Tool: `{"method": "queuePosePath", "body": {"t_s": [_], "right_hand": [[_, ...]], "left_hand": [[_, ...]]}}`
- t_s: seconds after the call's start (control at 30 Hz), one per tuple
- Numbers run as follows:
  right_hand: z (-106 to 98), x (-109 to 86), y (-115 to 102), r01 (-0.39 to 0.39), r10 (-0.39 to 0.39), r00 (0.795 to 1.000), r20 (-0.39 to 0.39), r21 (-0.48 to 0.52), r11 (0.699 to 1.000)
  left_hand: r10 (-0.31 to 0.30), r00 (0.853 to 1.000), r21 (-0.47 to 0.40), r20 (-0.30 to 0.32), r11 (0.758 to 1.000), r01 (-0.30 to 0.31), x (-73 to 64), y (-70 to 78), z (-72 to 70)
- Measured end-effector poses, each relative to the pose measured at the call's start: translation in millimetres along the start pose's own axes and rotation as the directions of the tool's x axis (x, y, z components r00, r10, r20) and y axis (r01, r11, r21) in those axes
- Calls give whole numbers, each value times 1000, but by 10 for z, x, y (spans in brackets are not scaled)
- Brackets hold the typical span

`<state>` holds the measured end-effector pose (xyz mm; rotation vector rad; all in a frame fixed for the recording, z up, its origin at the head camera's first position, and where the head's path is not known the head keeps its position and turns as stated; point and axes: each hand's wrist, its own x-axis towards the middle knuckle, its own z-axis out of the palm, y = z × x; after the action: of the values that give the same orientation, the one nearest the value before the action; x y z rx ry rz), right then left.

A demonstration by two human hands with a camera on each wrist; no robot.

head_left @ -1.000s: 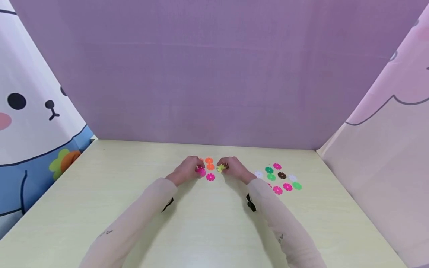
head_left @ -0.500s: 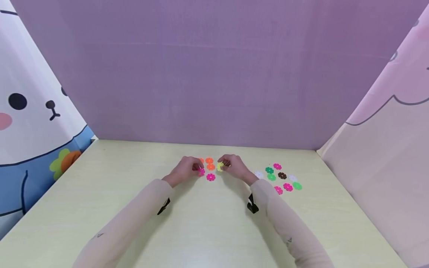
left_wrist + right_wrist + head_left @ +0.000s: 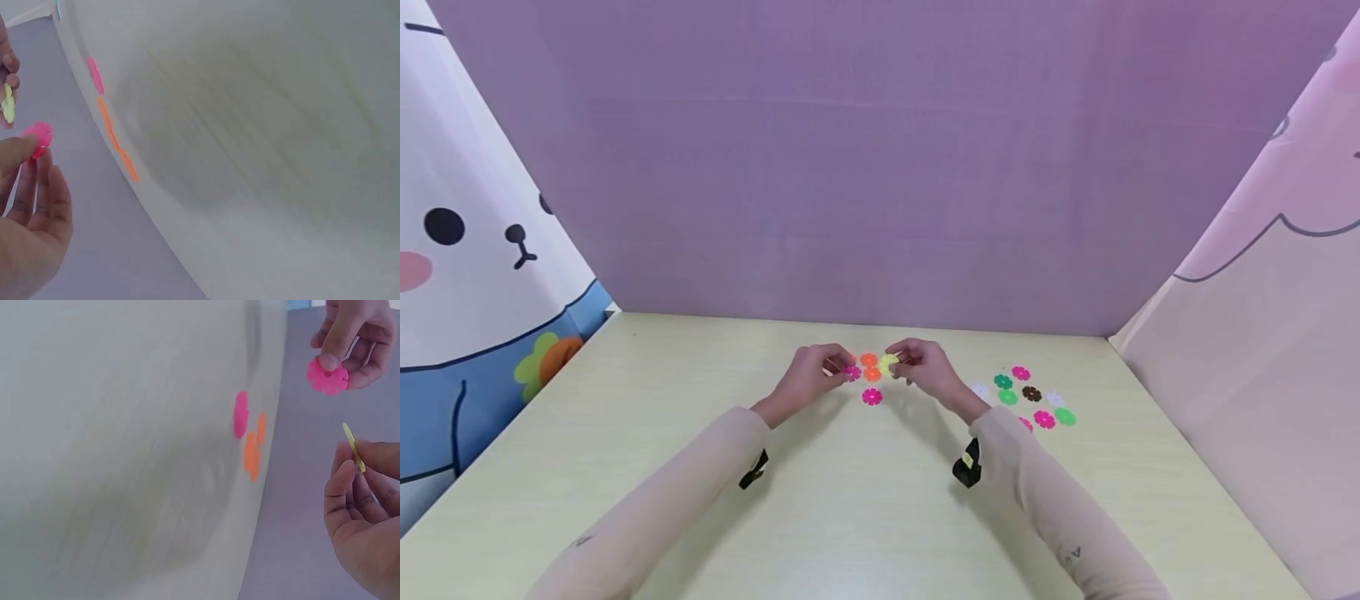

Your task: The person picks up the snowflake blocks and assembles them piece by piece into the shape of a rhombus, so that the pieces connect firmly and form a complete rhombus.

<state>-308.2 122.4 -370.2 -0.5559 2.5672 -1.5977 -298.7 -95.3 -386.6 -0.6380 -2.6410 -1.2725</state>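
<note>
My left hand point(image 3: 815, 373) pinches a pink notched plastic disc point(image 3: 327, 377), a flower-shaped building piece, between thumb and fingers. Facing it, my right hand point(image 3: 927, 367) holds a yellow disc point(image 3: 353, 447) by its edge; from the right wrist it appears nearly edge-on. Both discs are raised above the table, with a gap between them. Below and between the hands lie several orange discs point(image 3: 870, 374) and one pink disc point(image 3: 872, 397). In the left wrist view, the right hand's fingers and the yellow disc point(image 3: 8, 104) show at the left edge.
On the right of the table point(image 3: 865, 517) lies a loose group of discs, among them a dark green disc point(image 3: 1003, 381), a brown disc point(image 3: 1032, 393) and a light green disc point(image 3: 1064, 416). A purple panel point(image 3: 880, 167) stands along the back edge.
Both hands have lifted off the tabletop with their discs, rising slightly. The yellow disc has turned its face more toward the head camera. The discs on the table stay put.
</note>
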Motion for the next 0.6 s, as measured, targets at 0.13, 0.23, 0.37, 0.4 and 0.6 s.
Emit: {"method": "queuePosePath", "body": {"t_s": [0.13, 0.23, 0.37, 0.4, 0.6], "right_hand": [[-14, -93, -112, -16, 15, 1000, 17, 65, 998], [-4, -132, -131, -30, 27, 999, 24, 105, 994], [43, -137, -73, -47, 44, 999, 20, 150, 988], [54, -147, -77, -50, 47, 999, 21, 164, 985], [119, -192, -116, -67, 66, 998, 11, 219, 973]], "left_hand": [[25, 999, -60, -28, 998, -27, -72, 33, 17], [34, 999, -83, -42, 996, -37, -124, 51, 32], [49, 997, -90, -67, 994, -55, -182, 76, 36], [54, 996, -91, -74, 994, -60, -195, 83, 36], [68, 993, -88, -95, 993, -77, -246, 109, 43]]}}
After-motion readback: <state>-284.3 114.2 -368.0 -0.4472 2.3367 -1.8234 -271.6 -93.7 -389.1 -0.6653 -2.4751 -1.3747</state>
